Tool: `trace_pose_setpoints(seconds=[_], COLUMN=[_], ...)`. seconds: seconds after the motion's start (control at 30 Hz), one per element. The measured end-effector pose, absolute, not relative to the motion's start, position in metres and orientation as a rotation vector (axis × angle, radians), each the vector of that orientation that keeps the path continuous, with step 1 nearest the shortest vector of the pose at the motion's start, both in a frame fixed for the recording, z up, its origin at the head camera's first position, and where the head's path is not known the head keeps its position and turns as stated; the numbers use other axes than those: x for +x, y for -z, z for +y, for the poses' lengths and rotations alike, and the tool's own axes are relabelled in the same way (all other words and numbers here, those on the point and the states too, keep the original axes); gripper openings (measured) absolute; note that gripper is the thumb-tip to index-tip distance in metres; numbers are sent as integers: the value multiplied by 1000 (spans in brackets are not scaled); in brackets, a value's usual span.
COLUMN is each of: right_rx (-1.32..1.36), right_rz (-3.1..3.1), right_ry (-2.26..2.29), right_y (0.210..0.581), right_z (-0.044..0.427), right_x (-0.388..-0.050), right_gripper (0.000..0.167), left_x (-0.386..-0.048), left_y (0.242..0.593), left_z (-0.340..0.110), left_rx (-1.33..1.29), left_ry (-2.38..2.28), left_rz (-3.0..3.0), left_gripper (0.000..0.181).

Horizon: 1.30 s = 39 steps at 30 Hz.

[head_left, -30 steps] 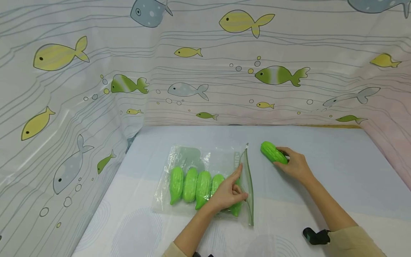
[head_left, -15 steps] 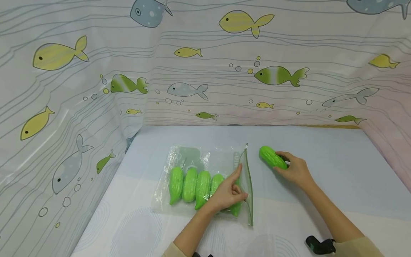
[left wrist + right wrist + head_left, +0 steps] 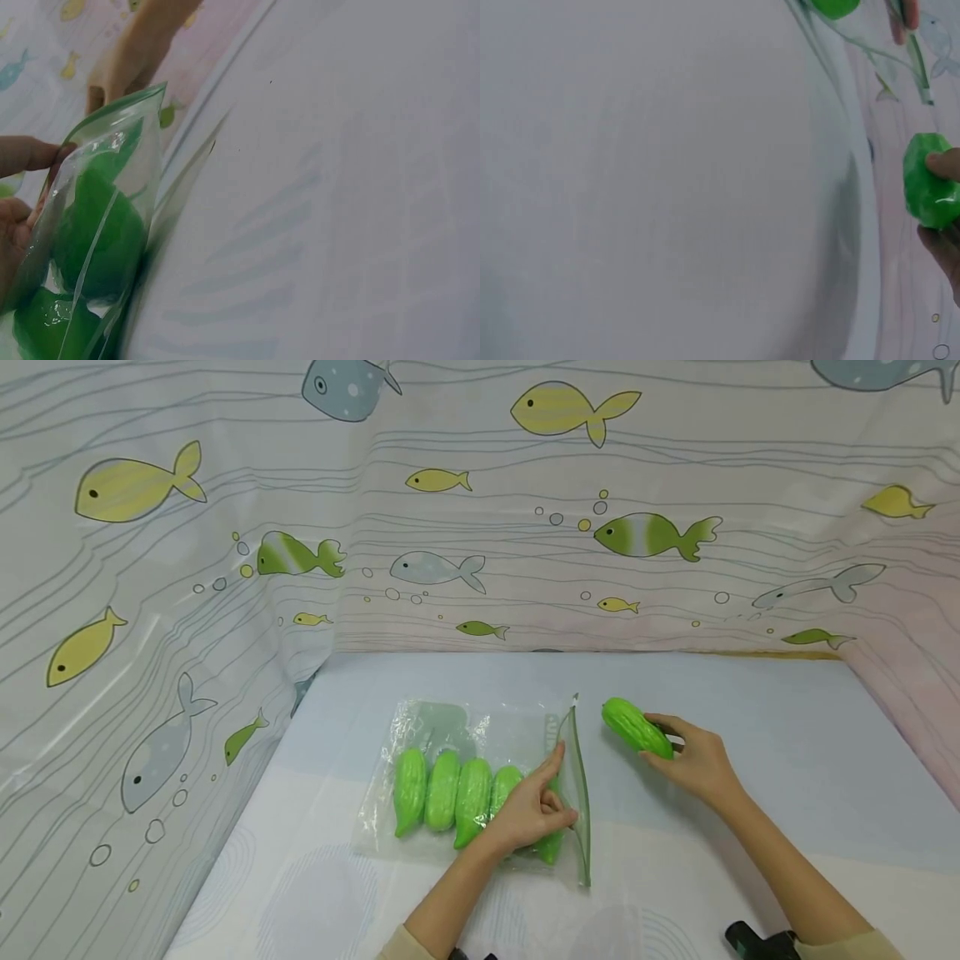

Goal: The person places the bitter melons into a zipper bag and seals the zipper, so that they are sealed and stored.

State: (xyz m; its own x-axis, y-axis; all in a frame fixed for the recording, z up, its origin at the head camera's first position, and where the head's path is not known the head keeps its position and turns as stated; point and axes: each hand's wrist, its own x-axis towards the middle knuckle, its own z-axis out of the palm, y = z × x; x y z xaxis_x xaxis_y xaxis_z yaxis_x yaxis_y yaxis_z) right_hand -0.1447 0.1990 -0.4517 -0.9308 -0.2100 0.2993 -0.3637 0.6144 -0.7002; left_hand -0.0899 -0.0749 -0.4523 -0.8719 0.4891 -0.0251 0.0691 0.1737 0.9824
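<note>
In the head view, a clear zip bag (image 3: 513, 722) lies flat with several bright green, ridged bitter melons (image 3: 474, 797) side by side in it. My left hand (image 3: 531, 810) lies across its mouth end, index finger stretched along the opening and other fingers curled. The left wrist view shows my thumb (image 3: 34, 154) on the bag's green-edged rim, gripping it. To the right, my right hand (image 3: 693, 764) grips one end of another bitter melon (image 3: 632, 727) between thumb and fingers. Its free end tilts up and left, apart from the bag. The left hand partly hides the melons nearest the mouth.
A pale cloth covers the table (image 3: 300, 860). Fish-printed curtains (image 3: 465, 527) rise behind it and at both sides. A dark wrist-camera mount (image 3: 757, 939) sits at the right sleeve.
My right hand has shifted slightly down and to the right, while the bitter melon's free end has swung a little left. My left hand and the bag stay in place.
</note>
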Motion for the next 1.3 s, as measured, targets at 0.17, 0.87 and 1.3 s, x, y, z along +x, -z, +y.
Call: trace_pose_setpoints(seconds=[0.17,0.87,1.3], right_rx=[523,647,694], right_rz=[-2586,-2424,-2370], right_ry=[-1216,-1148,-1099], right_y=[443,426,423], right_z=[196,186,183], right_x=[-138,-118,-113], right_gripper=[56,64,70], left_x=[-90,-84,-90], left_y=[451,431,452], left_z=[-75,-74,-74], left_rx=[543,515,523], left_ry=[-1754,-1757,-1762], left_rz=[2118,2092,2111], left_gripper=[94,91,95])
